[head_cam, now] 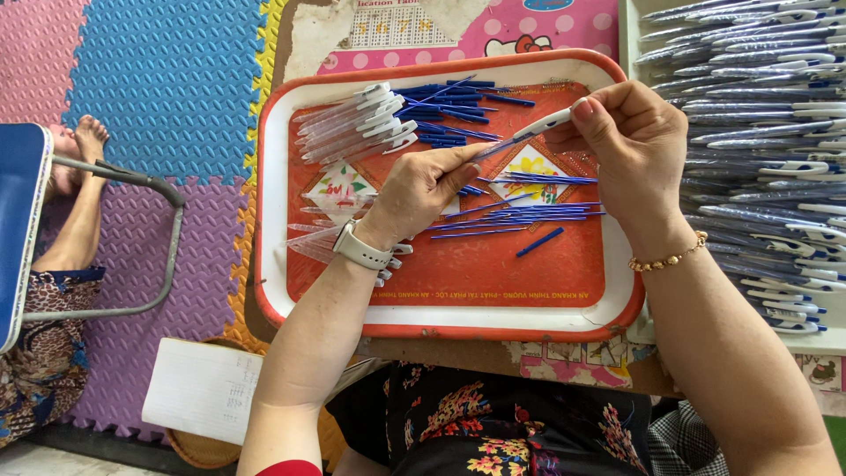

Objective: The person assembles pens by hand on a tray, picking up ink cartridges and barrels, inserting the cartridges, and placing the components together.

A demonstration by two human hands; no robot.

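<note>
My left hand (421, 187) and my right hand (630, 132) hold one pen (522, 137) between them above an orange tray (458, 313) with a white rim. The right hand grips the pen's white clip end, and the left hand pinches its clear barrel end. Under the hands lie several blue ink refills (520, 216) and another bunch of refills (445, 110) at the tray's far side. Clear pen barrels with white clips (357, 128) are heaped at the tray's upper left. More clear barrels (313, 238) lie beneath my left wrist, which wears a white watch.
A white box (627, 35) at the right holds several stacked finished pens (762, 132). A folding chair (26, 220) and another person's bare feet (84, 141) are at the left on coloured foam floor mats. A white notebook (203, 388) lies by my left elbow.
</note>
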